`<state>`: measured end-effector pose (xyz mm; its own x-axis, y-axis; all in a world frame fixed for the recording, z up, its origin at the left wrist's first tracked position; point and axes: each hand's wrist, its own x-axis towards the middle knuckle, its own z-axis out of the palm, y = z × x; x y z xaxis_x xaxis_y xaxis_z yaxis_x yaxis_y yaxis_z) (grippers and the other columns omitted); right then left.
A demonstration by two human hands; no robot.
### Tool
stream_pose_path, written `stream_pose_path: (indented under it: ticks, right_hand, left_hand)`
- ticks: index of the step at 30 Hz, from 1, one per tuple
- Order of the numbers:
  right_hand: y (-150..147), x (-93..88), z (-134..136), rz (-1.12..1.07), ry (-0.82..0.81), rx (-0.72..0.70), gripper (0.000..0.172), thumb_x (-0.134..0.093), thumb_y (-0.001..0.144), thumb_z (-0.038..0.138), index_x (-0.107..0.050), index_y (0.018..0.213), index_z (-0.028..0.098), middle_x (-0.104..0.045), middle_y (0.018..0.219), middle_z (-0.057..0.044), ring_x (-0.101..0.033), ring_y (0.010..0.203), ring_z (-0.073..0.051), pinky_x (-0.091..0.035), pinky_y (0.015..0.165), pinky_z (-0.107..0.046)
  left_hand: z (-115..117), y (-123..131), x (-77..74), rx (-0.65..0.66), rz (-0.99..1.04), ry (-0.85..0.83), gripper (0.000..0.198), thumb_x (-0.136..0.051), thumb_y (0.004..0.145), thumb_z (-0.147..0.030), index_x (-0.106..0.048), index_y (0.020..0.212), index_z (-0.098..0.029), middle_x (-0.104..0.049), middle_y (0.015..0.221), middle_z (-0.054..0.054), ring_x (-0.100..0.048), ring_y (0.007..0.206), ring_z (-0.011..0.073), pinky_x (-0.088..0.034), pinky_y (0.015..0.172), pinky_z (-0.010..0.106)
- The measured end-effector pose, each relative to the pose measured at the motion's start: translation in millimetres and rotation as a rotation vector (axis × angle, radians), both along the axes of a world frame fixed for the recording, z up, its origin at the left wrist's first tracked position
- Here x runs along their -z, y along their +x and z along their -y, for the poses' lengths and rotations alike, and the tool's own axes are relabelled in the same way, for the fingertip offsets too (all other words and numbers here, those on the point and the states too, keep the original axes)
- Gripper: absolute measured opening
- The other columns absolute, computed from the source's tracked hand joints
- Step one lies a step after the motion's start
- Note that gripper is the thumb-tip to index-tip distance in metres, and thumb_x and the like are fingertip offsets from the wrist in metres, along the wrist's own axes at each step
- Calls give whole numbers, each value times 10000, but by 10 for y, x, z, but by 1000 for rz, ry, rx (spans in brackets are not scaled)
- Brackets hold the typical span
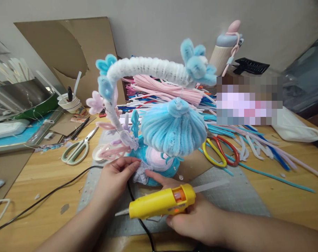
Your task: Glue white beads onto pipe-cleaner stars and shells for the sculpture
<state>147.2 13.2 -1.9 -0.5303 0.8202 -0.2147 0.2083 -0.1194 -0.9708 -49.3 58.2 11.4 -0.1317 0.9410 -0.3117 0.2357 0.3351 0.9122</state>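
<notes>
A pipe-cleaner lamp with a blue shell-shaped shade (174,129) hangs from a white wrapped arch (148,68) over a blue and pink base (172,171). Pinched fingers of my left hand (119,175) grip the edge of a fuzzy lavender piece (143,175) at the front of that base. My right hand (198,217) is closed around a yellow hot glue gun (161,202), its nozzle pointing left and a clear glue stick out of its back. The right index finger, stretched out, presses against the same lavender piece.
White-handled scissors (76,150) lie left of the grey cutting mat (96,196), red-and-yellow-handled scissors (222,152) to the right. Pipe cleaners (164,91) are piled behind the lamp. A black cord (56,187) crosses the table. A bottle (223,49) and cardboard (96,45) stand behind.
</notes>
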Motion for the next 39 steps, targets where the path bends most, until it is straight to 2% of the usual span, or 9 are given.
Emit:
stream_pose_path:
  ticks: [7,14,18,20,23,29,33,36,39]
  right_hand:
    - [-23,-75,-41,-98,-94,-23,934,-501,559,-41,-410,1420,310,-710,1131,2,-654,1009,-207,-474,974,-379]
    - [-14,45,-1,38,82,-23,885,-520,564,-23,-408,1410,212,-720,969,-22,-679,879,-209,-527,897,-377]
    - [-12,96,-21,120,309,-82,447,-524,574,-21,-691,905,227,-674,708,26,-687,869,-219,-385,1075,-458]
    - [-12,91,-32,135,348,-96,324,-533,593,-8,-669,749,241,-679,713,24,-673,952,-233,-317,1116,-485]
    - [-14,66,-41,194,300,-91,353,-539,584,13,-672,823,236,-716,861,-11,-650,1022,-254,-409,1050,-482]
    - [-17,82,-63,220,339,-121,318,-522,581,24,-667,762,241,-667,707,21,-673,720,-185,-479,994,-437]
    - [17,146,-50,233,259,-136,352,-559,618,41,-683,878,243,-687,774,12,-676,742,-194,-505,958,-415]
    - [55,204,-19,236,216,-127,402,-583,639,41,-683,968,249,-687,802,16,-673,753,-193,-462,1006,-424]
    - [80,227,1,143,169,-115,375,-596,624,12,-703,864,278,-672,787,36,-656,773,-194,-354,1092,-447]
  left_hand:
    - [3,-34,34,11,9,15,194,-769,655,-344,-756,760,-182,-711,710,18,-573,663,148,-437,625,219]
    - [95,-89,10,65,-11,40,260,-682,749,-391,-725,908,-190,-665,732,19,-560,698,166,-438,627,245]
    - [168,-140,17,168,-259,208,252,-653,789,-358,-693,975,-192,-614,804,32,-552,706,173,-441,641,280]
    - [183,-154,34,211,-325,277,241,-650,796,-335,-678,992,-197,-617,893,51,-562,725,177,-456,652,297]
    - [182,-161,70,266,-362,330,221,-649,803,-301,-664,1003,-209,-635,906,55,-576,738,186,-466,659,309]
    - [174,-158,105,335,-396,402,216,-629,824,-265,-635,1038,-234,-662,924,50,-592,786,199,-474,697,323]
    - [187,-156,94,392,-448,416,262,-588,853,-248,-579,1115,-243,-652,965,54,-586,846,209,-481,737,343]
    - [201,-157,90,420,-472,414,280,-558,871,-234,-533,1150,-245,-637,994,61,-581,872,212,-484,748,349]
    - [206,-157,85,467,-490,451,231,-535,885,-215,-542,1114,-249,-627,1002,61,-580,900,212,-485,761,348]
